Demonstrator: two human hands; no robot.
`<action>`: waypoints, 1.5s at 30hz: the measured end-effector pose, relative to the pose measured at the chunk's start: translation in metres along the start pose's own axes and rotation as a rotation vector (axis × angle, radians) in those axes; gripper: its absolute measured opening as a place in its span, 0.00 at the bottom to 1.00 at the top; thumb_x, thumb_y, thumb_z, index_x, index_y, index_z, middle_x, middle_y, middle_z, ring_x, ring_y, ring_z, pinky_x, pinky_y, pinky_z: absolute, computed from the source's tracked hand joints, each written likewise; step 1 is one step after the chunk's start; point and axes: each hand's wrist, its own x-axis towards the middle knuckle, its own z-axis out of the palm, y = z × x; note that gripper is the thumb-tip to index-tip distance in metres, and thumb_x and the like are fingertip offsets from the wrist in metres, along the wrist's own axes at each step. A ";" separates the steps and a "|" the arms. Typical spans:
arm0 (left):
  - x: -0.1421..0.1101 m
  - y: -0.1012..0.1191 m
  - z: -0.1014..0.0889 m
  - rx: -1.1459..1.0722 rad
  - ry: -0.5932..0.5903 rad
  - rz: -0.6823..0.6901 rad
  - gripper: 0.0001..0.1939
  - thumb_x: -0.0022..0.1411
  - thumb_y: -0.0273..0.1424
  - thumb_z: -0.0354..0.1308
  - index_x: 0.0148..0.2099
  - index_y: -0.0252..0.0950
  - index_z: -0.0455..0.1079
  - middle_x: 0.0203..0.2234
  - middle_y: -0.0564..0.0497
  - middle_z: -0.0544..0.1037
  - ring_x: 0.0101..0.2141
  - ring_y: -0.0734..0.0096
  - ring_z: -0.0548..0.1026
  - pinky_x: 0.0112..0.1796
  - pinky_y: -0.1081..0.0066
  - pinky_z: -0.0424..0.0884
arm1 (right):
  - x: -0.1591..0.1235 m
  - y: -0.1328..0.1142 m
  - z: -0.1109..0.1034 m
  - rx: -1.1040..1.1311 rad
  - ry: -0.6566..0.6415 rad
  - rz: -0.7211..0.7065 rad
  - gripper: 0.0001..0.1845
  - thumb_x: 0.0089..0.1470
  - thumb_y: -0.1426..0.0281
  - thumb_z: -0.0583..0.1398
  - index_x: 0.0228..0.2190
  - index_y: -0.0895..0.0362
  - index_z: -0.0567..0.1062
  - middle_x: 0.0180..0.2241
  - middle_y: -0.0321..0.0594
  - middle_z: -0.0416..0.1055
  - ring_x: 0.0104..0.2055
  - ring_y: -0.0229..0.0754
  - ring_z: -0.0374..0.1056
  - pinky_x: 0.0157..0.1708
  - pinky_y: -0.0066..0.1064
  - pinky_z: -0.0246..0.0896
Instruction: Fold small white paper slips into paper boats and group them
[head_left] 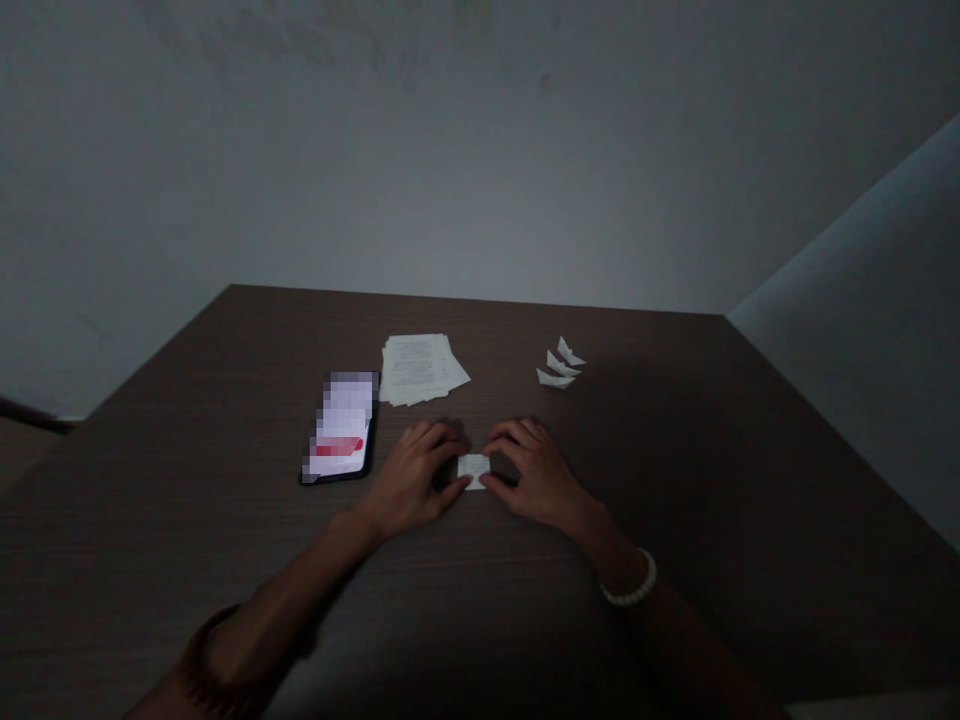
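Note:
A small folded piece of printed paper (474, 468) lies on the brown table between my two hands. My left hand (420, 470) grips its left side, thumb at the near corner and forefinger at the far one. On the opposite side, my right hand (536, 472) pinches the paper the same way, its thumb on the near edge. The fingertips cover the paper's side edges. Beyond my right hand stand several small folded paper boats (556, 381) in a slanting row. Past my left hand rests a loose stack of printed sheets (418, 368).
Left of the paper stack a phone (341, 425) lies with its screen lit and blurred out. The wooden table (652, 400) ends at a pale wall (480, 180) at the back. Another wall surface slopes in on the right. Light is dim, with shadow at the table's right.

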 end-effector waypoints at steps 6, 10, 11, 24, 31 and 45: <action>0.001 0.003 -0.001 -0.040 -0.020 -0.049 0.12 0.58 0.33 0.60 0.45 0.36 0.69 0.45 0.45 0.70 0.46 0.56 0.65 0.46 0.58 0.63 | 0.000 -0.001 0.000 0.019 -0.005 0.019 0.14 0.48 0.67 0.67 0.38 0.54 0.73 0.46 0.41 0.68 0.48 0.48 0.61 0.50 0.43 0.56; 0.001 0.002 -0.002 -0.075 -0.021 -0.053 0.11 0.58 0.34 0.61 0.43 0.36 0.68 0.45 0.46 0.69 0.46 0.56 0.65 0.46 0.59 0.62 | 0.000 -0.002 -0.001 0.020 -0.012 0.001 0.15 0.49 0.67 0.66 0.40 0.54 0.74 0.46 0.42 0.68 0.49 0.48 0.61 0.51 0.44 0.56; 0.001 0.002 -0.002 -0.082 -0.022 -0.054 0.11 0.58 0.34 0.61 0.42 0.36 0.68 0.45 0.46 0.69 0.46 0.57 0.64 0.46 0.59 0.62 | 0.000 -0.002 -0.001 0.025 -0.012 0.000 0.15 0.49 0.67 0.66 0.40 0.54 0.74 0.47 0.42 0.67 0.49 0.48 0.61 0.51 0.43 0.56; -0.002 0.005 0.002 -0.173 -0.028 -0.052 0.11 0.61 0.32 0.58 0.46 0.37 0.66 0.38 0.48 0.71 0.40 0.60 0.68 0.43 0.60 0.61 | 0.002 0.002 0.006 0.143 0.038 -0.001 0.06 0.53 0.68 0.66 0.29 0.54 0.73 0.31 0.35 0.74 0.39 0.43 0.64 0.44 0.38 0.55; 0.000 0.003 0.002 -0.180 0.046 -0.049 0.09 0.62 0.34 0.59 0.44 0.37 0.69 0.38 0.48 0.75 0.41 0.60 0.69 0.43 0.60 0.63 | 0.002 0.002 0.009 0.294 0.146 0.070 0.05 0.51 0.73 0.66 0.26 0.55 0.75 0.27 0.34 0.72 0.32 0.40 0.66 0.37 0.33 0.57; 0.002 0.007 -0.004 -0.288 0.065 -0.056 0.16 0.69 0.36 0.51 0.33 0.37 0.75 0.26 0.51 0.78 0.30 0.67 0.72 0.38 0.64 0.62 | 0.003 -0.003 0.007 0.339 0.203 0.072 0.05 0.54 0.70 0.63 0.26 0.55 0.75 0.25 0.35 0.73 0.29 0.39 0.65 0.32 0.31 0.59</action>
